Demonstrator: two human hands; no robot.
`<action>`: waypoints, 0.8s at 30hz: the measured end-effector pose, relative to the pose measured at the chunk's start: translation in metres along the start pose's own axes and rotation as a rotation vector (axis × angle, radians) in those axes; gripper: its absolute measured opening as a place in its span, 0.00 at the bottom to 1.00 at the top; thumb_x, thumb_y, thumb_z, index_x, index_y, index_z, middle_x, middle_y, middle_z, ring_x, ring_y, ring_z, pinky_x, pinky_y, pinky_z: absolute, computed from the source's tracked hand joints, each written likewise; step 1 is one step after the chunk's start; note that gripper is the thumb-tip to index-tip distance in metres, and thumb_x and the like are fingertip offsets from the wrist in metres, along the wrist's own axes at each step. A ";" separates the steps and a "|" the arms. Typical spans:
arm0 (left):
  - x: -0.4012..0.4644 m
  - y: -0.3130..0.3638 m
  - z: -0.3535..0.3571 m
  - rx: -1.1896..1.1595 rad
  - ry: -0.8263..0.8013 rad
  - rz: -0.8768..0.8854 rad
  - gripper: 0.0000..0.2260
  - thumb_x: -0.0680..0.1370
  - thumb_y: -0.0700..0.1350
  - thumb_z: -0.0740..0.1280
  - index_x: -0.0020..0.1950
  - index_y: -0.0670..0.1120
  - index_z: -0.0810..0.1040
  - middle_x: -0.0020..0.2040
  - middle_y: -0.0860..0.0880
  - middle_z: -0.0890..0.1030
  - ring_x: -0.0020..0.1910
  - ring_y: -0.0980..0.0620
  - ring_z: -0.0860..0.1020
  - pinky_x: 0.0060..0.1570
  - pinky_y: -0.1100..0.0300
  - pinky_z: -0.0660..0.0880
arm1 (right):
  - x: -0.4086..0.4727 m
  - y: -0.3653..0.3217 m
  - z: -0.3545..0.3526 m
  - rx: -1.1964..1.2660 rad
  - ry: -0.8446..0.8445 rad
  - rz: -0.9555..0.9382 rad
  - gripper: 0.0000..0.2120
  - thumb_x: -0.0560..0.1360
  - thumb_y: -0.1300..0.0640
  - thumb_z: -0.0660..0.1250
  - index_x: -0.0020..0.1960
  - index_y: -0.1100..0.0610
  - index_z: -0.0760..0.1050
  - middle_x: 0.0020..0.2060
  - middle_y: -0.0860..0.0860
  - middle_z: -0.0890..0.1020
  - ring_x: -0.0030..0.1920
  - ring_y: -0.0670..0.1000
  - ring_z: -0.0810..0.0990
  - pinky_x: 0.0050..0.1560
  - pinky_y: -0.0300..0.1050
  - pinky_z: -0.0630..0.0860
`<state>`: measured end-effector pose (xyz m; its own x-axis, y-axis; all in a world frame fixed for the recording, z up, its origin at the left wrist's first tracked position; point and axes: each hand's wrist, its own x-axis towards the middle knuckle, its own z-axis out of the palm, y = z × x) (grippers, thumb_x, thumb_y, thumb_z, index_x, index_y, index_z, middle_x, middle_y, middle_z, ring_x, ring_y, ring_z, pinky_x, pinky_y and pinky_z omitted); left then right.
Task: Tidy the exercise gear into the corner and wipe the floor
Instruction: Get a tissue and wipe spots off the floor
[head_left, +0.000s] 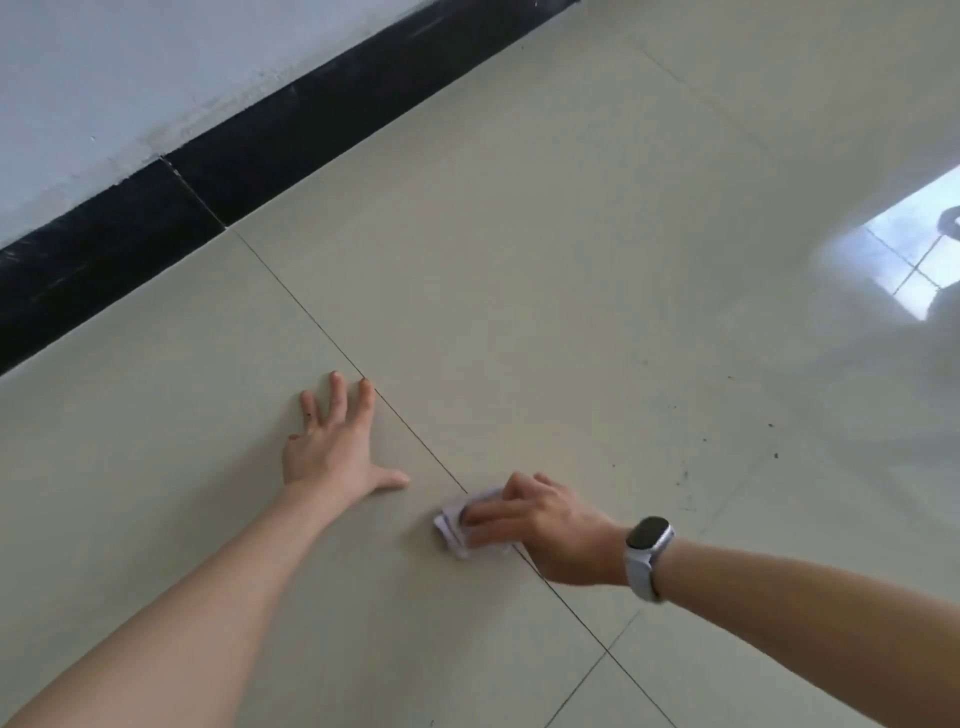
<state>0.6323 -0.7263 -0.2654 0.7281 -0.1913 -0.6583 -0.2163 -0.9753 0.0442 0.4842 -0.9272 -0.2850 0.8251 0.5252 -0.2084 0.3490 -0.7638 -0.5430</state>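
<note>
Tiles make up the pale floor, with thin dark lines between them. Right on one line lies a small white cloth, folded up. The right hand presses down on the cloth, its fingers bent over the top of it, and a watch sits on that wrist. Just left of the cloth, the left hand lies flat on the floor with fingers spread wide, holding nothing. Right of the cloth are tiny dark specks. Far behind the cloth runs a black strip under the white wall.
</note>
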 end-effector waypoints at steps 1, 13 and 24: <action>0.000 -0.001 -0.001 -0.003 -0.006 0.000 0.52 0.65 0.63 0.72 0.76 0.52 0.40 0.77 0.49 0.37 0.76 0.40 0.42 0.67 0.42 0.62 | -0.025 -0.001 0.003 0.009 -0.044 -0.003 0.29 0.68 0.68 0.50 0.58 0.42 0.73 0.60 0.35 0.75 0.43 0.51 0.71 0.44 0.43 0.71; -0.060 0.036 0.056 -0.112 0.121 0.082 0.33 0.76 0.53 0.65 0.75 0.53 0.50 0.78 0.48 0.43 0.76 0.44 0.44 0.71 0.43 0.57 | -0.035 0.029 -0.030 0.278 0.636 0.900 0.24 0.74 0.71 0.55 0.61 0.51 0.76 0.55 0.50 0.79 0.50 0.57 0.70 0.50 0.46 0.72; -0.101 0.021 0.083 -0.059 -0.011 0.161 0.32 0.78 0.54 0.60 0.76 0.55 0.44 0.77 0.49 0.36 0.76 0.44 0.37 0.73 0.43 0.48 | -0.088 -0.051 0.047 0.031 0.531 0.637 0.17 0.71 0.58 0.57 0.54 0.43 0.72 0.56 0.38 0.77 0.36 0.52 0.73 0.24 0.40 0.72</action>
<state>0.5007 -0.7185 -0.2604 0.6795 -0.3450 -0.6475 -0.2908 -0.9369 0.1940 0.3726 -0.9167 -0.2775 0.9633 -0.2575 -0.0757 -0.2620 -0.8404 -0.4745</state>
